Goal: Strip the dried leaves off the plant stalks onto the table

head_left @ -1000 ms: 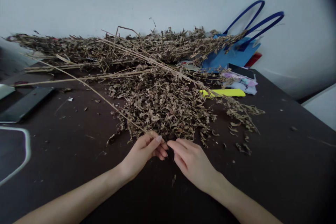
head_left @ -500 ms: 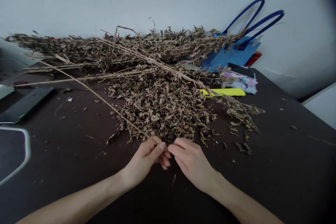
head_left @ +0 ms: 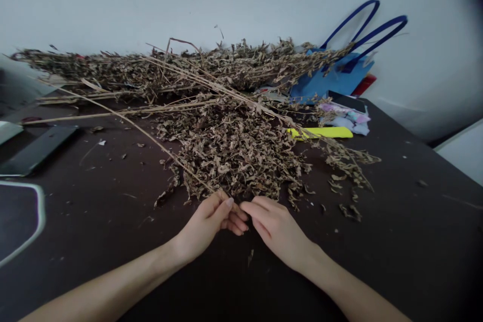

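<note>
A long, thin dried stem (head_left: 151, 137) runs from the far left down to my left hand (head_left: 207, 219). The thumb and fingers of that hand are pinched around its near end. Close beside it, my right hand (head_left: 277, 226) is closed, knuckles up, its fingertips almost touching the left fingers. Whatever those right fingertips pinch is hidden from view. Just beyond both hands spreads a pile of dry, curled brown leaves (head_left: 237, 156). One small leaf bit (head_left: 250, 257) shows on the dark table below the hands.
Bundled dried plants (head_left: 124, 75) lie along the wall. Loose stalks (head_left: 226, 91) cross the pile. On the right are a blue bag (head_left: 328, 80), a yellow strip (head_left: 328, 133) and a leafy sprig (head_left: 350, 153). A dark flat phone-like slab (head_left: 39, 148) lies left on the table (head_left: 396, 241).
My left hand has shifted slightly up, and its fingers have moved a little. The stem now bows more. My right hand has barely moved.
</note>
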{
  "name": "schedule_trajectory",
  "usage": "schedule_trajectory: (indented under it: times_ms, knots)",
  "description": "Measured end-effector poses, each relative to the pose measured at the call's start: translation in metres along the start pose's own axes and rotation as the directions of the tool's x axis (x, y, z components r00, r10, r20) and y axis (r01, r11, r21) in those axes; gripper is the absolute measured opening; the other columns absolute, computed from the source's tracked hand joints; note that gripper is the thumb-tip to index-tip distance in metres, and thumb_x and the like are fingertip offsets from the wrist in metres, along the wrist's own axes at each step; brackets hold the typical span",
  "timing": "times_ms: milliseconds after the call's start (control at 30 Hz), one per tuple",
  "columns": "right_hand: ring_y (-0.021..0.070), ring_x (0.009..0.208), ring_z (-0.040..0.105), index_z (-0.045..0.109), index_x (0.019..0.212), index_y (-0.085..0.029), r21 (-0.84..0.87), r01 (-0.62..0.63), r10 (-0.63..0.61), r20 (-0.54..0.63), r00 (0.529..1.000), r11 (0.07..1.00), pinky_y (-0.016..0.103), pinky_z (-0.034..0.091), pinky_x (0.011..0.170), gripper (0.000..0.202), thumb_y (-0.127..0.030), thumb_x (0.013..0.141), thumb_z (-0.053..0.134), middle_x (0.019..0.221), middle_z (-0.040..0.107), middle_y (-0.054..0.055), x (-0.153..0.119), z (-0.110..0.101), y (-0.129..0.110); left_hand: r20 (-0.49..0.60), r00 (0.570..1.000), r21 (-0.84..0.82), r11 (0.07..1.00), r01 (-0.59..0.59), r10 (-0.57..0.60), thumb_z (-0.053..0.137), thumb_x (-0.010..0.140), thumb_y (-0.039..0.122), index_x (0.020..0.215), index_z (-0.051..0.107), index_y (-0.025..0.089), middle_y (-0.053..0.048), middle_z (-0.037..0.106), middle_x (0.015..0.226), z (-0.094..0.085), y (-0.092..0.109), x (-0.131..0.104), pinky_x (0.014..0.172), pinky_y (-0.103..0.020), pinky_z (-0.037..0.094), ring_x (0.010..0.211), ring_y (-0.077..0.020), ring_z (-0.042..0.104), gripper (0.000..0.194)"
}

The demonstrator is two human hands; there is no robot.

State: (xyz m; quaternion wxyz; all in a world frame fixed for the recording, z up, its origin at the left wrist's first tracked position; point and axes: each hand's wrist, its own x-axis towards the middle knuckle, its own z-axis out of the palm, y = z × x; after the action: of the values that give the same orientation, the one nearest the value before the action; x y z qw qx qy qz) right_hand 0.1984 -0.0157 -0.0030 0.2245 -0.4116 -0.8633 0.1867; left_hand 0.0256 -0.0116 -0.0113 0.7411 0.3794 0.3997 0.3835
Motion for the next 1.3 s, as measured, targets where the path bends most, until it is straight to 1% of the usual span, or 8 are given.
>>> schedule_trajectory:
  times_ms: [167, 267, 467, 633, 700, 933, 1133, 1300]
  knots:
    - [0.013, 0.07, 0.049, 0.06, 0.084, -0.016, -0.048, 0.031, -0.032, -0.021, 0.999, 0.998, 0.025, 0.044, 0.064, 0.027, -0.012, 0.091, 0.034, 0.074, 0.052, 0.003, 0.0, 0.003, 0.003, 0.055, 0.998, 0.1, 0.994, -0.032, 0.027, 0.05, 0.087, 0.033, 0.075, 0.05, 0.013, -0.006, 0.063, 0.07, 0.005, 0.004, -0.004, 0.06, -0.029, 0.051, 0.06, -0.0145, 0.062, 0.023]
    - [0.0133, 0.07, 0.049, 0.059, 0.078, -0.016, -0.094, -0.007, -0.004, -0.122, 0.993, 0.996, 0.026, 0.044, 0.064, 0.029, -0.011, 0.09, 0.034, 0.074, 0.051, 0.003, 0.0, 0.001, 0.013, 0.147, 0.989, 0.146, 0.989, -0.028, 0.006, 0.048, 0.088, 0.033, 0.076, 0.049, 0.013, -0.007, 0.062, 0.072, 0.008, 0.004, -0.009, 0.063, -0.03, 0.052, 0.063, -0.0153, 0.063, 0.023]
    - [0.016, 0.089, 0.054, 0.046, 0.124, -0.019, -0.101, -0.097, 0.06, -0.319, 0.946, 0.99, 0.032, 0.047, 0.079, 0.036, -0.012, 0.091, 0.034, 0.099, 0.056, 0.008, 0.0, -0.013, 0.035, 0.155, 0.988, 0.125, 0.992, -0.002, -0.017, 0.043, 0.09, 0.03, 0.079, 0.049, 0.012, -0.01, 0.063, 0.081, 0.007, -0.002, -0.008, 0.064, -0.031, 0.052, 0.067, -0.0154, 0.063, 0.022]
    - [0.0199, 0.105, 0.051, 0.05, 0.122, -0.02, -0.14, -0.096, 0.04, -0.36, 0.932, 0.985, 0.038, 0.045, 0.089, 0.033, -0.017, 0.089, 0.043, 0.122, 0.048, 0.011, 0.002, -0.016, 0.032, 0.137, 0.99, 0.095, 0.995, 0.006, -0.019, 0.044, 0.09, 0.03, 0.079, 0.049, 0.012, -0.011, 0.063, 0.083, 0.006, -0.002, -0.005, 0.064, -0.03, 0.053, 0.067, -0.0153, 0.064, 0.022]
    - [0.0199, 0.106, 0.05, 0.053, 0.116, -0.019, -0.095, -0.061, 0.023, -0.36, 0.933, 0.994, 0.038, 0.043, 0.09, 0.029, -0.017, 0.088, 0.044, 0.119, 0.05, 0.01, 0.001, -0.016, 0.024, 0.144, 0.989, 0.118, 0.993, 0.005, -0.022, 0.045, 0.089, 0.032, 0.079, 0.049, 0.011, -0.01, 0.063, 0.08, 0.007, -0.003, -0.007, 0.063, -0.03, 0.053, 0.065, -0.015, 0.064, 0.023]
    - [0.0158, 0.096, 0.052, 0.057, 0.107, -0.021, 0.296, -0.011, 0.018, -0.021, 1.0, 0.955, 0.031, 0.045, 0.084, 0.021, -0.02, 0.089, 0.045, 0.101, 0.057, 0.005, -0.001, -0.003, -0.01, 0.262, 0.961, 0.196, 0.98, 0.032, -0.084, 0.053, 0.084, 0.039, 0.076, 0.06, 0.007, -0.007, 0.062, 0.064, 0.011, -0.015, -0.012, 0.059, -0.026, 0.052, 0.056, -0.0118, 0.061, 0.034]
    - [0.0138, 0.089, 0.054, 0.052, 0.118, -0.026, 0.372, -0.168, 0.113, 0.165, 0.98, 0.913, 0.031, 0.044, 0.083, 0.031, -0.022, 0.087, 0.049, 0.097, 0.058, 0.002, 0.014, -0.001, -0.021, 0.307, 0.947, 0.114, 0.991, 0.064, -0.097, 0.058, 0.078, 0.045, 0.08, 0.059, 0.008, -0.006, 0.061, 0.068, 0.019, -0.029, -0.017, 0.056, -0.026, 0.051, 0.056, -0.0119, 0.06, 0.036]
    - [0.0109, 0.072, 0.055, 0.037, 0.132, -0.026, 0.523, -0.212, 0.019, 0.351, 0.936, 0.825, 0.026, 0.046, 0.068, 0.049, -0.029, 0.086, 0.052, 0.092, 0.06, 0.001, 0.046, 0.003, -0.025, 0.32, 0.944, 0.109, 0.993, 0.051, -0.084, 0.058, 0.08, 0.038, 0.081, 0.058, 0.008, -0.006, 0.061, 0.069, 0.021, -0.032, -0.022, 0.055, -0.024, 0.051, 0.056, -0.0111, 0.061, 0.03]
